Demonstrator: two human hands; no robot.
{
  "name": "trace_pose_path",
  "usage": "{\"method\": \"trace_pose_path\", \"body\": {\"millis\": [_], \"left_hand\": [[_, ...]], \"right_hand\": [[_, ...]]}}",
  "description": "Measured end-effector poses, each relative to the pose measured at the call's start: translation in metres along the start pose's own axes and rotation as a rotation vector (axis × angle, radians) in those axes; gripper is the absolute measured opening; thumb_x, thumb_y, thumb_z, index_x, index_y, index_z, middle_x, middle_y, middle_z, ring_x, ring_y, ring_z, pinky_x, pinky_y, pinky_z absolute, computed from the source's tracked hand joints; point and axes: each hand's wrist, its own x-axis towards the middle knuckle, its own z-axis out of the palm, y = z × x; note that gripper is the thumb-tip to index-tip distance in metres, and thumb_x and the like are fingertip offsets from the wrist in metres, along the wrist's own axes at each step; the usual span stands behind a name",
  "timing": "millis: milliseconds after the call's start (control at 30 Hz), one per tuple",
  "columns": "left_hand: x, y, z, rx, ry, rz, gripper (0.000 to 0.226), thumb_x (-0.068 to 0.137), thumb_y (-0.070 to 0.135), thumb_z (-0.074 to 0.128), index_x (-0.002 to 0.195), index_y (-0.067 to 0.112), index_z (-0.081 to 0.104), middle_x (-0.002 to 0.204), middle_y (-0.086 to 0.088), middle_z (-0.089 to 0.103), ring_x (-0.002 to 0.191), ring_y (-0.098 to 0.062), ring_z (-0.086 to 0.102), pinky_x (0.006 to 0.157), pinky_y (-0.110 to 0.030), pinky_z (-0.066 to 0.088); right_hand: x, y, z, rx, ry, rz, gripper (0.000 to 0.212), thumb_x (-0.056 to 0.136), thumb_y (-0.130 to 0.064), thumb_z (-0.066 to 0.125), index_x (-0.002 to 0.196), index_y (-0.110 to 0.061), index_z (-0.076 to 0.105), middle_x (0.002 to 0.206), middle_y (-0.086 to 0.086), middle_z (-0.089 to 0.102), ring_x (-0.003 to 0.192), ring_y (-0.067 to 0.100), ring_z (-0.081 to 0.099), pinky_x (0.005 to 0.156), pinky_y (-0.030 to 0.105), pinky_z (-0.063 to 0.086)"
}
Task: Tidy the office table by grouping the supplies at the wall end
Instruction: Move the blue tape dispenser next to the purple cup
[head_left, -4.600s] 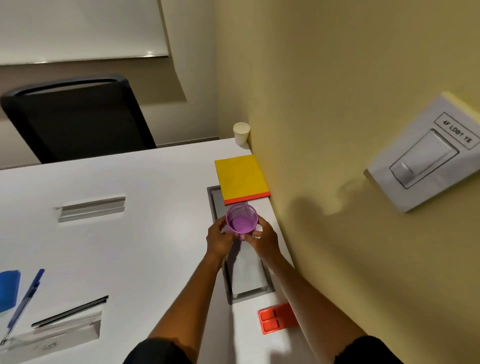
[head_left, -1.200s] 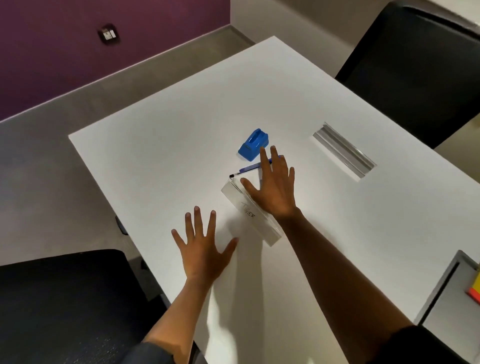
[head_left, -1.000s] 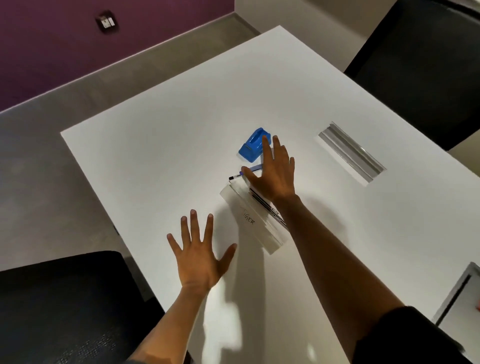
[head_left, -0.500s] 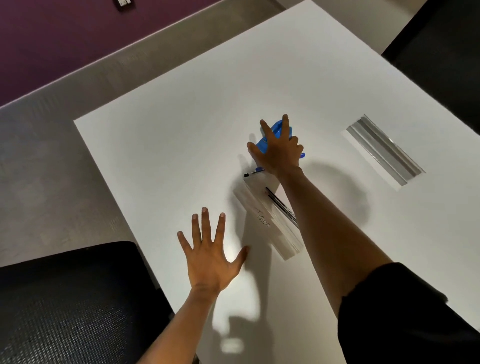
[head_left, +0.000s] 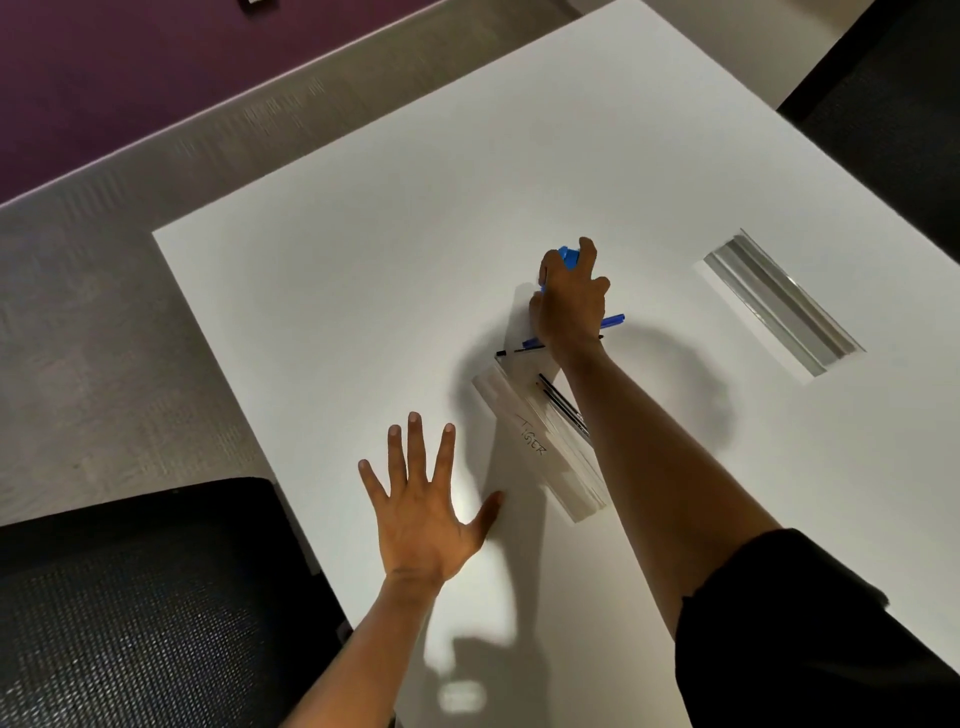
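1. Blue stapler-like supply (head_left: 568, 256) sits near the middle of the white table (head_left: 363, 260) in our head view, mostly covered by our right hand (head_left: 571, 306), whose fingers curl over its top and grip it.
2. We see a blue pen (head_left: 613, 320) lying under that same hand, its ends poking out on either side of the wrist, touching the table.
3. We see a clear plastic ruler case (head_left: 540, 447) with handwriting on it just beside our right forearm, which crosses over its far edge; a black pen (head_left: 561, 402) lies along it, partly hidden by the arm.
4. Our left hand (head_left: 423, 514) lies flat on the table near its edge, fingers spread wide, holding nothing, its thumb close to the ruler case.
5. We note a metal cable slot (head_left: 779, 306) set into the tabletop to the right, well apart from the supplies.
6. Black chairs stand at the lower left (head_left: 130, 613) and upper right (head_left: 893, 104).
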Motion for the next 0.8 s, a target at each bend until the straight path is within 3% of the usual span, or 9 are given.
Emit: {"method": "trace_pose_path", "body": {"millis": [100,200,333,433,600,700,800], "left_hand": [[-0.001,-0.001,0.002,0.001,0.005,0.002,0.094,0.078,0.085,0.02,0.153,0.029,0.011,0.162,-0.008,-0.007,0.149,-0.031,-0.005,0.112,-0.065,0.007],[-0.001,-0.002,0.004,0.0,0.019,0.004,0.094,0.079,0.084,0.022,0.153,0.029,0.01,0.161,-0.008,-0.007,0.149,-0.031,-0.006,0.112,-0.066,0.006],[-0.002,-0.002,0.006,0.009,0.041,0.009,0.092,0.08,0.082,0.021,0.153,0.028,0.011,0.161,-0.008,-0.007,0.149,-0.031,-0.005,0.112,-0.066,0.007],[-0.002,-0.003,0.007,-0.005,0.056,0.01,0.092,0.08,0.082,0.022,0.153,0.028,0.011,0.162,-0.008,-0.006,0.149,-0.031,-0.005,0.112,-0.067,0.006],[-0.005,-0.005,0.01,-0.009,0.061,0.02,0.093,0.079,0.085,0.017,0.153,0.03,0.004,0.161,-0.006,-0.009,0.148,-0.029,-0.011,0.113,-0.066,0.002],[-0.007,-0.006,0.01,-0.034,0.06,0.041,0.094,0.079,0.084,0.02,0.153,0.029,0.006,0.162,-0.007,-0.006,0.148,-0.029,-0.01,0.112,-0.067,0.002],[-0.01,-0.008,0.01,-0.054,0.053,0.069,0.094,0.079,0.083,0.022,0.152,0.026,0.01,0.161,-0.009,-0.002,0.148,-0.03,-0.008,0.112,-0.067,0.002]], "right_hand": [[0.003,0.004,-0.008,0.179,-0.01,0.036,0.036,0.079,-0.002,0.061,0.11,-0.018,0.051,0.152,0.011,0.021,0.102,0.041,0.055,0.084,0.041,0.05],[0.0,0.012,-0.023,0.448,0.013,0.081,0.043,0.074,-0.004,0.064,0.111,-0.019,0.048,0.148,0.008,0.026,0.109,0.032,0.054,0.078,0.033,0.045],[-0.015,0.023,-0.051,0.659,0.119,0.122,0.048,0.072,-0.005,0.068,0.113,-0.014,0.047,0.125,0.001,0.042,0.095,0.007,0.046,0.069,0.01,0.035],[-0.032,0.037,-0.066,0.711,0.16,0.088,0.049,0.07,-0.006,0.071,0.112,-0.013,0.046,0.113,-0.004,0.042,0.089,-0.001,0.048,0.067,0.004,0.037],[-0.077,0.068,-0.099,0.732,0.137,0.109,0.054,0.071,-0.004,0.07,0.116,-0.012,0.042,0.115,0.003,0.045,0.087,0.003,0.052,0.062,0.006,0.045],[-0.112,0.09,-0.126,0.734,0.128,0.14,0.057,0.071,-0.004,0.07,0.117,-0.015,0.038,0.108,0.002,0.051,0.085,0.018,0.061,0.063,0.029,0.056],[-0.156,0.115,-0.151,0.729,0.13,0.188,0.056,0.075,-0.004,0.069,0.119,-0.017,0.037,0.103,-0.001,0.054,0.084,0.02,0.062,0.063,0.025,0.052]]}}
